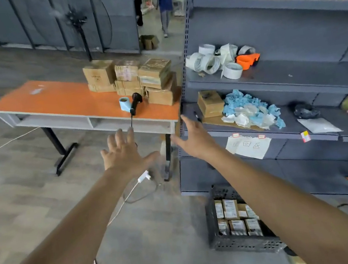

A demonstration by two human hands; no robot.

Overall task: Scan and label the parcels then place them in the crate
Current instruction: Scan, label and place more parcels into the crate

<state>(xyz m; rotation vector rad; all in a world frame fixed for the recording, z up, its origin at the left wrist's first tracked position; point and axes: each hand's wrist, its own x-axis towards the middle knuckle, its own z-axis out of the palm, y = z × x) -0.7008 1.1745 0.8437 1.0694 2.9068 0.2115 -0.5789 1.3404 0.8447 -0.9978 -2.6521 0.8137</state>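
Hands, two, mine on this feed: left hand stretched forward with fingers spread and straight, holding nothing; right hand likewise extended, fingers straight and together, palm turned inward, holding nothing, its fingertips in front of the table's near right corner, contact not clear to me. Table, one, orange top with a pale shelf beneath and black legs, standing ahead of both hands. Stacked parcels, brown cardboard, several, piled at the far right end of the table against the shelving. Scanner, one, black, handheld, standing on the tabletop just in front of the pile, its cord trailing over the near edge. Label roll, one, light blue, touching or just beside the scanner on its left. Crate, one, dark perforated plastic, on the floor at the foot of the shelving, below my right forearm. Labelled parcels, a layer of them inside the crate, white labels facing up. Shelving unit, grey metal, at right, carrying white rolls, an orange object, a brown box and crumpled paper in blue and white. White cable, on the floor under my left arm
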